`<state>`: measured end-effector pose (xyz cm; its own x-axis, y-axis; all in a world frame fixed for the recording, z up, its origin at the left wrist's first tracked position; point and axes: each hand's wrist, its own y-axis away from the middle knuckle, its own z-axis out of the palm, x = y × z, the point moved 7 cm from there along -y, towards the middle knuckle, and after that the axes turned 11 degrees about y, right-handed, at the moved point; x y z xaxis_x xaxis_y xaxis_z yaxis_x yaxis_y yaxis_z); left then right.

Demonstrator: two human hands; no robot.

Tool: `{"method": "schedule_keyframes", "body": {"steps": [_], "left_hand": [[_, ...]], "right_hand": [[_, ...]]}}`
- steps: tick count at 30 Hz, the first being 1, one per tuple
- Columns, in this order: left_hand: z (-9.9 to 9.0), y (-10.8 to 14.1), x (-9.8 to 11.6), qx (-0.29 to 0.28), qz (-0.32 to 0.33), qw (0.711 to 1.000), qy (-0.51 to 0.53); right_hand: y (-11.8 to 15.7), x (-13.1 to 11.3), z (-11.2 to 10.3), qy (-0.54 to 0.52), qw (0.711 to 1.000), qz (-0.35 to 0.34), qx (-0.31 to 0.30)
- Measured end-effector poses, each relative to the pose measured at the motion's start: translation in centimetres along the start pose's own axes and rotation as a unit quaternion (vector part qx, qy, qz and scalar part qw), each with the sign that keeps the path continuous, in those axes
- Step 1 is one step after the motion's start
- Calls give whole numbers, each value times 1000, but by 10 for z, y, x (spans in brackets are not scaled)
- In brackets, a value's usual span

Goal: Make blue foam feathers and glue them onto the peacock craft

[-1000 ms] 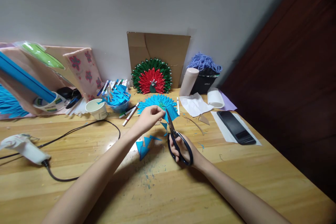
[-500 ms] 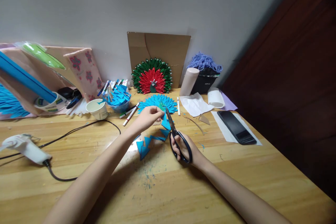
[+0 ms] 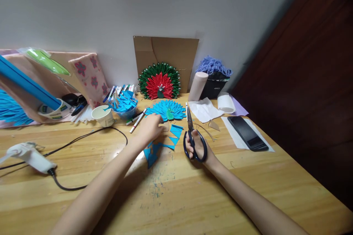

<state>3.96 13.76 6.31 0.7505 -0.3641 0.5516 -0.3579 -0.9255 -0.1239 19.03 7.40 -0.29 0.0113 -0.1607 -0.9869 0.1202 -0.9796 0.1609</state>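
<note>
My right hand (image 3: 196, 145) grips a pair of dark-handled scissors (image 3: 190, 121), blades pointing away from me and close together. My left hand (image 3: 151, 129) hovers low over the table with its fingers curled downward; the fingertips are mostly hidden, so what they pinch does not show. Between the hands lie zigzag-cut blue paper scraps (image 3: 175, 133), partly overlapping. Just beyond my left hand rests a blue fan-shaped paper peacock (image 3: 178, 110) with a green body (image 3: 169, 114).
A red and green peacock (image 3: 160, 80) leans on cardboard (image 3: 171, 49). On the left are a paper cup (image 3: 102, 116), a tub of blue pieces (image 3: 125, 107), markers (image 3: 138, 121) and a corded white glue gun (image 3: 34, 158). A phone (image 3: 248, 134) lies right, near the yarn (image 3: 213, 66).
The scissors have moved right and away from the blue paper. My left hand has drawn left and down, and the blue strip it held now lies on the table.
</note>
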Motion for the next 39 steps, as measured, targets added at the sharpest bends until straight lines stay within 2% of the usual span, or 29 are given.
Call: {"method": "schedule_keyframes", "body": {"steps": [2, 4, 6, 8, 11, 14, 16, 19, 20, 22, 26, 28, 34, 39], "left_hand": [[17, -7, 21, 4, 71, 997, 6], [36, -14, 33, -29, 117, 993, -6], [49, -22, 35, -62, 119, 991, -8], [55, -28, 30, -80, 101, 992, 12], [50, -32, 25, -74, 83, 993, 47], [33, -34, 20, -28, 35, 987, 155], [25, -33, 13, -12, -32, 957, 287], [20, -29, 6, -12, -114, 878, 464], [17, -27, 5, -7, -127, 857, 499], [11, -24, 3, 15, -136, 837, 530], [3, -20, -1, 52, -154, 828, 537], [1, -19, 0, 52, -155, 830, 533], [2, -18, 9, 6, -155, 847, 509], [10, -15, 15, -37, -149, 844, 513]], "right_hand": [[-2, -1, -4, -8, 1000, 0, 14], [-4, -3, -7, -14, 1000, -2, 27], [-4, -6, -8, -15, 999, -10, 36], [-4, -10, -9, -11, 999, -23, 40], [-3, -12, -9, -11, 999, -38, 37], [-3, -10, -5, -23, 999, -36, 0], [-2, -6, 3, -31, 998, -23, -50], [1, -2, 14, -27, 994, -5, -105], [3, -1, 17, -20, 993, -2, -113], [6, 0, 20, -2, 992, 5, -127], [10, 4, 25, 19, 987, 27, -157], [11, 7, 26, 27, 984, 37, -173], [14, 2, 26, 42, 981, 20, -190], [14, -3, 25, 52, 982, 16, -181]]}}
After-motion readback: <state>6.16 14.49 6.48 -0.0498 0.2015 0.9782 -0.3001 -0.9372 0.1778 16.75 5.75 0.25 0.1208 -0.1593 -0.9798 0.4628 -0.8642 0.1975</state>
